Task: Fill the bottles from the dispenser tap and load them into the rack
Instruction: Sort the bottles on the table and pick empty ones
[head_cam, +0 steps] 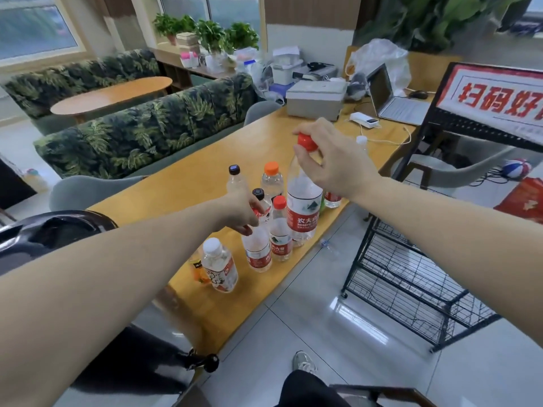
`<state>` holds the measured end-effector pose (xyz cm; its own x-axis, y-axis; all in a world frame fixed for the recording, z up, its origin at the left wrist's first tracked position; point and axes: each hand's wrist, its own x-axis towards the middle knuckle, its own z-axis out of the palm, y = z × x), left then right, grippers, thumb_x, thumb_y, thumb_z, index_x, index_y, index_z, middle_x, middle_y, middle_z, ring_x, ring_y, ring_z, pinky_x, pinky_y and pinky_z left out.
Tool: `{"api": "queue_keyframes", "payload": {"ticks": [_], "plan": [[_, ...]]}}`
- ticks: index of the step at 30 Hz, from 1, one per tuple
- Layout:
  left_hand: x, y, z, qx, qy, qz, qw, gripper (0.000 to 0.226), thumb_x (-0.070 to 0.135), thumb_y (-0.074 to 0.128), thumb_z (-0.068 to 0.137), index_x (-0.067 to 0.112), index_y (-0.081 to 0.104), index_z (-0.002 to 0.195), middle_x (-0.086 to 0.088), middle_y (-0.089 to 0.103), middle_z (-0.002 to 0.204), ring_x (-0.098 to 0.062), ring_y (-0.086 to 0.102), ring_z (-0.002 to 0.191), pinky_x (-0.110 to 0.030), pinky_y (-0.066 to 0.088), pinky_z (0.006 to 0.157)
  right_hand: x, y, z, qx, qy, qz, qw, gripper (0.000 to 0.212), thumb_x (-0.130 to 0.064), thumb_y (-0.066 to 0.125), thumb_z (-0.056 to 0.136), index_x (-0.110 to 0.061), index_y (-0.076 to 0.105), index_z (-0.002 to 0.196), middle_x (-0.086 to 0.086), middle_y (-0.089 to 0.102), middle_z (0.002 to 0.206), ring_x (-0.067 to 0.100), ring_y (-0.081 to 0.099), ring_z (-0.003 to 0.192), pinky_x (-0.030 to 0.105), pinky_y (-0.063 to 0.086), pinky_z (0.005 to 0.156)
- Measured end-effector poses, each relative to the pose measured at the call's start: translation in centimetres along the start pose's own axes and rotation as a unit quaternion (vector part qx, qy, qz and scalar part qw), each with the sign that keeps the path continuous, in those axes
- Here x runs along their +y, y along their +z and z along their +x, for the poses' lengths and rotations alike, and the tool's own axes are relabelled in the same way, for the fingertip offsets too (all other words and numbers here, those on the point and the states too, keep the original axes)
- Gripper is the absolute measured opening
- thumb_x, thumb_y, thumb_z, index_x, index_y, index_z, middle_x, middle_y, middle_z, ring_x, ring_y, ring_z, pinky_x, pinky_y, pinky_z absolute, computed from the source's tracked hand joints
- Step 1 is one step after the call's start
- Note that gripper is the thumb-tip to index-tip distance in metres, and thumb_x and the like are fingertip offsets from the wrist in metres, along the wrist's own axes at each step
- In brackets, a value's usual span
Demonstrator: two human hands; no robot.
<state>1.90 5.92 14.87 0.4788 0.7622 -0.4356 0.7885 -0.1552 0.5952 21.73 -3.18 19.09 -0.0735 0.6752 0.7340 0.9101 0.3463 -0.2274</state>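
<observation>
A person's right hand (pixel 332 163) pinches the red cap (pixel 307 142) of a tall clear bottle (pixel 302 201) w/ red label, fingers curled round the cap; the bottle stands near the table's (pixel 188 177) front edge, by its right-hand corner. The left hand (pixel 241 212) reaches into the cluster of smaller bottles just beside it, fingers curled on the top of a red-label bottle (pixel 258 251); how firm that hold is can't be told, as the hand hides the cap. Approx. nine bottles crowd this end of the table: a white-cap one (pixel 219 265) nearest the edge, a red-cap one (pixel 280 233) touching the tall bottle, an orange-cap one (pixel 271 179) and a dark-cap one (pixel 235 179) further in. A black wire rack (pixel 411 274) stands on the tiled floor, just off the table's right side. A laptop (pixel 393 98) sits toward the far end.
</observation>
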Motion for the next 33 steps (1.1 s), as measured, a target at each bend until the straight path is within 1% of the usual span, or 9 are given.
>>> {"api": "queue_keyframes", "payload": {"ticks": [4,7,13,16,18,23,28,30,33], "plan": [[-1.4,1.4,0.8,0.005,-0.008,0.023,1.000,0.031,-0.005,0.059,0.092,0.008,0.067,0.119,-0.015,0.065,0.109,-0.028,0.074,0.086,-0.040,0.062,0.080,0.6,0.6,-2.7,-0.037,0.024,0.010,0.999,0.037,-0.039,0.048,0.098,-0.013,0.060,0.121,0.002,0.058,0.101,0.018,0.056,0.067,0.042,0.051,0.055],[-1.9,2.1,1.0,0.017,0.007,0.064,0.998,0.034,-0.005,0.060,0.089,0.006,0.067,0.121,-0.016,0.066,0.116,-0.030,0.071,0.093,-0.045,0.061,0.082,0.8,1.0,-4.3,-0.048,0.031,0.022,0.998,0.037,-0.037,0.051,0.097,-0.012,0.062,0.121,0.000,0.061,0.102,0.003,0.044,0.067,0.031,0.047,0.058],[-2.3,3.1,1.4,0.049,0.006,0.071,0.996,0.037,-0.005,0.053,0.092,0.011,0.064,0.124,-0.015,0.067,0.104,-0.030,0.074,0.082,-0.044,0.062,0.078,0.9,2.3,-6.5,-0.062,0.039,0.034,0.997,0.028,-0.029,0.058,0.096,-0.012,0.063,0.118,-0.001,0.060,0.097,0.007,0.046,0.070,0.024,0.042,0.060],[-2.3,3.6,1.7,0.075,0.012,0.054,0.996,0.038,-0.004,0.052,0.093,0.015,0.061,0.125,-0.013,0.066,0.095,-0.026,0.073,0.078,-0.039,0.063,0.067,0.9,2.4,-7.2,-0.066,0.043,0.043,0.996,0.030,-0.033,0.054,0.096,-0.013,0.064,0.117,-0.005,0.058,0.096,0.003,0.041,0.070,0.017,0.035,0.060],[-2.4,3.8,1.7,0.088,0.016,0.051,0.995,0.038,-0.003,0.051,0.093,0.017,0.059,0.124,-0.008,0.063,0.092,-0.022,0.072,0.073,-0.035,0.061,0.059,1.1,2.4,-7.4,-0.073,0.047,0.045,0.995,0.029,-0.032,0.056,0.096,-0.013,0.064,0.117,-0.006,0.059,0.098,0.002,0.040,0.070,0.019,0.038,0.060],[-2.7,4.0,1.8,0.085,0.020,0.033,0.996,0.038,-0.001,0.056,0.091,0.019,0.057,0.124,-0.007,0.063,0.095,-0.022,0.073,0.070,-0.037,0.061,0.058,1.5,2.4,-8.1,-0.081,0.065,0.050,0.993,0.025,-0.030,0.061,0.096,-0.016,0.062,0.118,-0.004,0.063,0.104,0.005,0.048,0.070,0.033,0.051,0.060],[-2.7,4.0,1.4,0.107,0.030,0.010,0.994,0.044,0.000,0.061,0.088,0.021,0.056,0.126,-0.006,0.064,0.096,-0.020,0.072,0.072,-0.034,0.060,0.056,1.2,2.2,-8.7,-0.089,0.064,0.070,0.992,0.026,-0.030,0.060,0.095,-0.022,0.061,0.119,-0.018,0.052,0.100,0.000,0.046,0.076,0.028,0.050,0.062],[-2.6,4.1,1.1,0.107,0.034,-0.002,0.994,0.047,0.000,0.062,0.089,0.023,0.054,0.129,-0.007,0.064,0.103,-0.020,0.071,0.074,-0.035,0.061,0.057,0.9,2.3,-8.8,-0.093,0.069,0.074,0.990,0.026,-0.032,0.060,0.095,-0.024,0.061,0.121,-0.015,0.055,0.100,0.000,0.048,0.075,0.028,0.051,0.062],[-2.4,4.3,0.5,0.111,0.041,-0.009,0.993,0.059,0.001,0.063,0.088,0.027,0.049,0.138,-0.008,0.065,0.098,-0.021,0.072,0.074,-0.038,0.062,0.060,0.4,2.6,-8.9,-0.105,0.076,0.074,0.989,0.026,-0.030,0.061,0.096,-0.023,0.061,0.121,-0.011,0.058,0.100,0.004,0.050,0.071,0.033,0.053,0.061]]}}
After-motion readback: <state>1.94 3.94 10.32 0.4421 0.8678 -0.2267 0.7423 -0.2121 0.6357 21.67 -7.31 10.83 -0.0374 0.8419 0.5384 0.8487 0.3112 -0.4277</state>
